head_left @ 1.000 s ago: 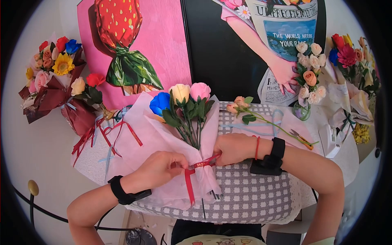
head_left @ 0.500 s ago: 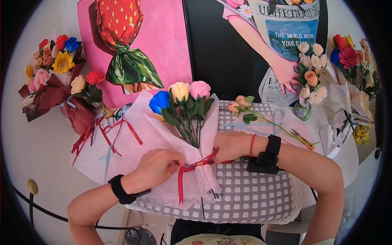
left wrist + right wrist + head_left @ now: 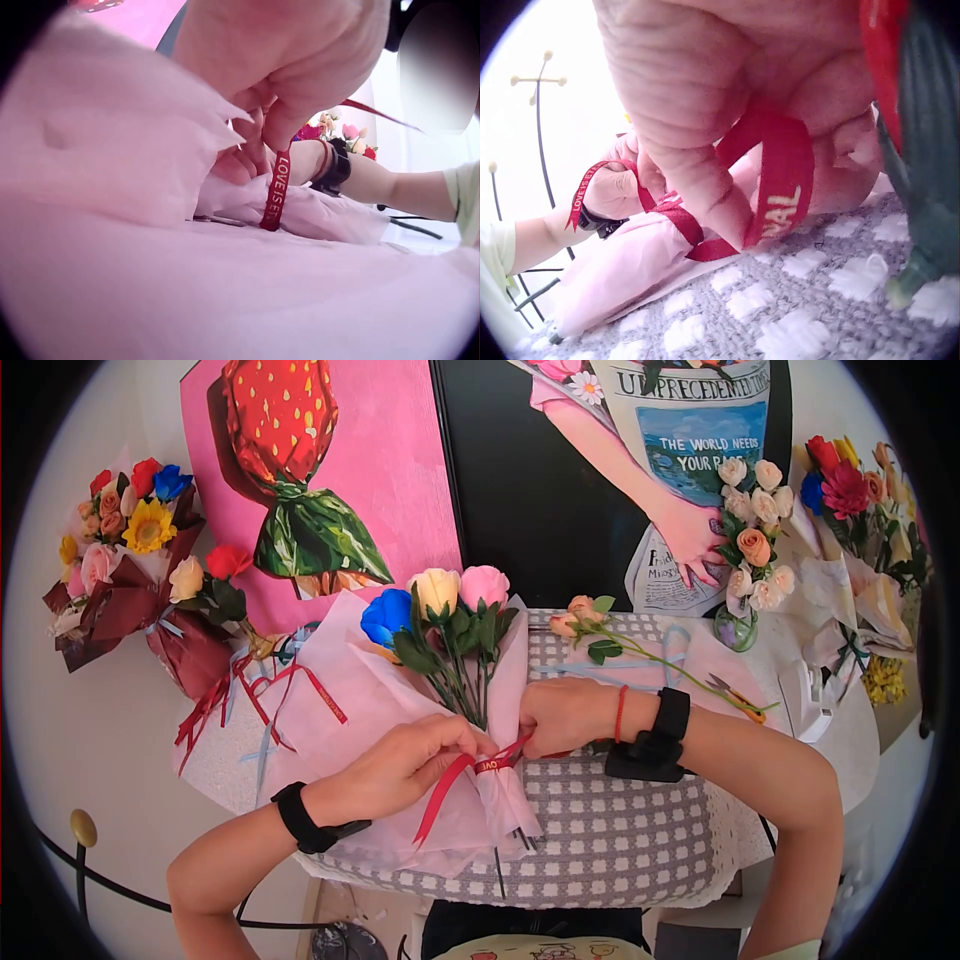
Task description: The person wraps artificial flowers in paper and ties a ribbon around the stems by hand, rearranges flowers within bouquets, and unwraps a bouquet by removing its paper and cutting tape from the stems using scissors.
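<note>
A bouquet of a blue, a cream and a pink rose (image 3: 484, 588) lies in pink wrapping paper (image 3: 330, 700). Round its gathered neck runs a red printed ribbon (image 3: 445, 790). My left hand (image 3: 385, 770) pinches one side of the ribbon between thumb and fingers, close to the neck, and a loose tail hangs below. In the left wrist view the lettered ribbon (image 3: 276, 191) comes down from those fingertips. On the neck's right side my right hand (image 3: 562, 715) grips the other ribbon end (image 3: 786, 176), which loops among its curled fingers. Dark stem ends poke out below the paper.
A peach rose stem (image 3: 650, 656) and scissors (image 3: 735, 695) lie at the right on the checked cloth (image 3: 630, 840). More ribbons (image 3: 270, 700) lie at the left. Wrapped bouquets (image 3: 150, 560) stand on both sides, and a glass vase (image 3: 735, 630) stands at the back right.
My left hand has moved right and slightly up to the neck, bringing its side of the ribbon along. The right hand stays beside the neck, still gripping its end.
</note>
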{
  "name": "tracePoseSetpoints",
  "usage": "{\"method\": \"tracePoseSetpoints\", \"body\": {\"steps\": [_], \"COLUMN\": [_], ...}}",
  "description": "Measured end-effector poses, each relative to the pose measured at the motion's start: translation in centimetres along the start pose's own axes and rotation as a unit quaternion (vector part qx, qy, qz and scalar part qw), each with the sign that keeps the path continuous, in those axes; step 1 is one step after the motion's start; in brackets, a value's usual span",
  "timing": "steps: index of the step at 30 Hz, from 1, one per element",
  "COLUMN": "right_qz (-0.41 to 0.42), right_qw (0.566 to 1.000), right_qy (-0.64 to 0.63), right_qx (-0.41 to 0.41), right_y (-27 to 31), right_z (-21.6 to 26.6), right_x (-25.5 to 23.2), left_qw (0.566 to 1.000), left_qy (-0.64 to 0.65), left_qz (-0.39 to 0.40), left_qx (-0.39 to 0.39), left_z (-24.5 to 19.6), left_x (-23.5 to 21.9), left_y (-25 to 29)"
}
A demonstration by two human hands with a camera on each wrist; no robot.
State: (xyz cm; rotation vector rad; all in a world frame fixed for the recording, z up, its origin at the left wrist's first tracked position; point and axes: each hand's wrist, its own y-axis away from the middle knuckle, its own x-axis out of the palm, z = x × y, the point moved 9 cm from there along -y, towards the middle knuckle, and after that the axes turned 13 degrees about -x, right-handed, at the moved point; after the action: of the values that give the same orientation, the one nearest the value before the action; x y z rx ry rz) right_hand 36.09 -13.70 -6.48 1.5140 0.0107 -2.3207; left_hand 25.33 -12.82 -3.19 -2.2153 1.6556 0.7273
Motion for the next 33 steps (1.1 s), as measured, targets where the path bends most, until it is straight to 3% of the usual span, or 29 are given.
{"method": "tracePoseSetpoints", "body": {"steps": [8,10,14,16,17,19,20,22,26,29,31,33], "right_qz": [0.004,-0.042,-0.067,-0.153,-0.153,-0.241,-0.241,-0.292,-0.324,-0.337,-0.364,-0.368], "right_qw": [0.998,0.994,0.991,0.984,0.984,0.947,0.948,0.894,0.883,0.851,0.84,0.84], "right_qy": [-0.045,-0.046,-0.114,-0.091,-0.091,-0.187,-0.187,-0.328,-0.313,-0.368,-0.353,-0.348], "right_qx": [-0.035,-0.085,-0.022,-0.01,-0.01,-0.096,-0.096,-0.087,-0.131,-0.164,-0.191,-0.194], "right_y": [0.5,0.6,1.0,1.1,0.9,0.7,0.8,1.6,2.0,2.0,2.2,2.3], "right_z": [-0.7,0.1,0.3,0.2,-0.3,-0.3,0.2,0.4,2.8,4.0,4.4,4.3], "right_x": [-0.3,-1.1,-2.5,-4.3,-4.4,-6.1,-6.6,-7.6,-8.0,-7.8,-8.1,-8.1], "left_qw": [0.999,0.998,0.999,0.999,0.999,0.997,0.997,0.992,0.99,0.99,0.995,0.994], "left_qy": [-0.025,-0.037,-0.012,-0.005,-0.005,0.011,0.011,0.077,0.101,0.053,0.068,0.061], "left_qz": [-0.002,0.011,0.01,0.014,0.014,0.018,0.017,0.027,0.029,0.01,-0.031,-0.035], "left_qx": [-0.048,-0.058,-0.045,-0.051,-0.051,-0.079,-0.079,-0.093,-0.094,-0.131,-0.073,-0.079], "left_z": [0.2,0.4,0.5,0.7,0.6,1.0,1.0,1.7,2.1,2.9,1.8,1.9], "left_x": [0.0,0.2,0.1,0.1,0.0,0.0,0.0,0.0,-0.1,-0.2,-0.6,-0.6], "left_y": [0.0,0.0,0.1,0.1,0.0,-0.1,-0.1,-0.3,-0.7,-0.8,-0.7,-0.7]}}
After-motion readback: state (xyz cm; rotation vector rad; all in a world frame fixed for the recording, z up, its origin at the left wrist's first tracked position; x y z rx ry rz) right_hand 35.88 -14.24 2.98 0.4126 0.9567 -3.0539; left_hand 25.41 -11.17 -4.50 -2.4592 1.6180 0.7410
